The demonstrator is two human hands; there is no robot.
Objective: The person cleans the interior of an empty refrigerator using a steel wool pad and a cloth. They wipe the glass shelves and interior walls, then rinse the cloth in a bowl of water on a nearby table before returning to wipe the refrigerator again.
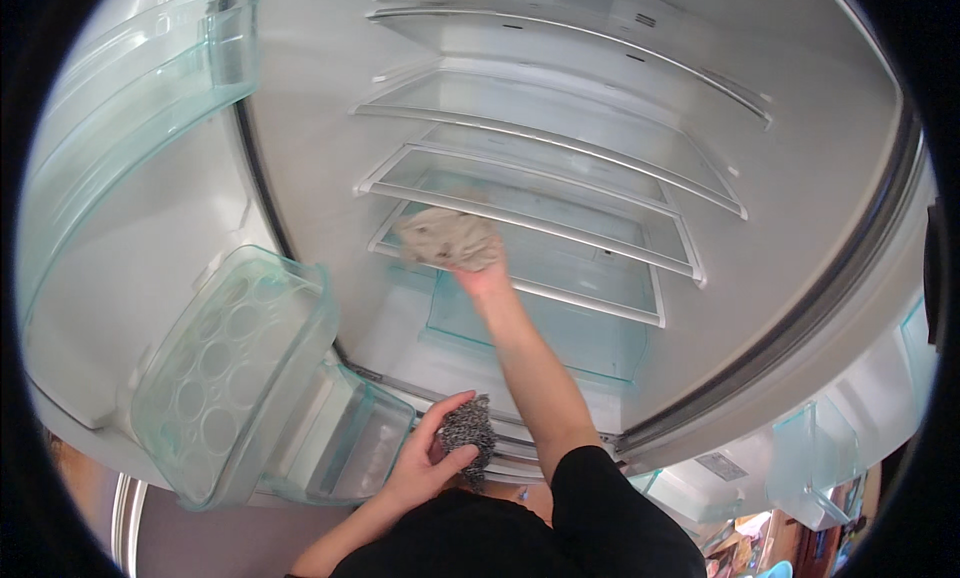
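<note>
Inside an open refrigerator, my right hand [484, 272] holds a crumpled beige cloth [448, 239] at the left part of a low glass shelf [585, 297]. Part of the cloth shows through the glass shelf [615, 222] above it. Near the refrigerator's bottom edge, close to my body, my left hand [431, 454] grips a dark grey, speckled scouring pad or cloth [469, 435] between thumb and fingers. Its exact kind is unclear. A clear greenish drawer or tray [525, 345] lies under the lowest glass shelf.
The left door carries a clear egg tray [240, 353], a lower bin [367, 435] and a large upper bin [142, 113]. More clear bins [814, 450] are on the right door. Two further shelves [555, 139] cross the upper compartment.
</note>
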